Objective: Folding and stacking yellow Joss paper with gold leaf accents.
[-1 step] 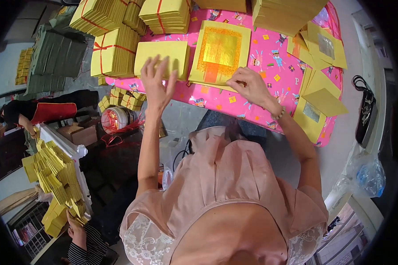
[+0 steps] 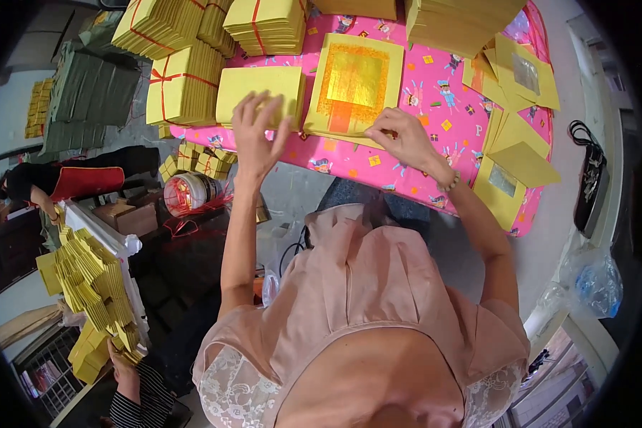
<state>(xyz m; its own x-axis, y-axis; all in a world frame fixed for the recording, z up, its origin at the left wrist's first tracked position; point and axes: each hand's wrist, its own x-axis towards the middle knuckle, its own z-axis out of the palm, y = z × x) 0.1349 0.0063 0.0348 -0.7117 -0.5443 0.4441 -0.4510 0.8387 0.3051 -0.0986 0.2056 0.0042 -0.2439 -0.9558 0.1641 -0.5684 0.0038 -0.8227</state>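
My right hand [image 2: 406, 138] pinches the near right corner of a yellow paper sheet [image 2: 396, 63] on a thin pile. A gold foil square with an orange border decorates the top sheet. My left hand [image 2: 258, 135] is open, fingers apart and slightly blurred, over the near edge of a flat yellow paper stack [image 2: 260, 85]. Whether its fingertips touch the stack I cannot tell. Both piles lie side by side on a pink patterned tablecloth [image 2: 424, 93].
Bundles of yellow paper tied with red string [image 2: 185, 85] stand at the back left. A tall yellow stack [image 2: 467, 25] is at the back right, with loose yellow pieces [image 2: 528, 146] below it. Two people work at the left beside fanned yellow paper [image 2: 93, 274].
My left hand has shifted slightly down and to the right, toward me. The right hand keeps its place at the sheet's corner.
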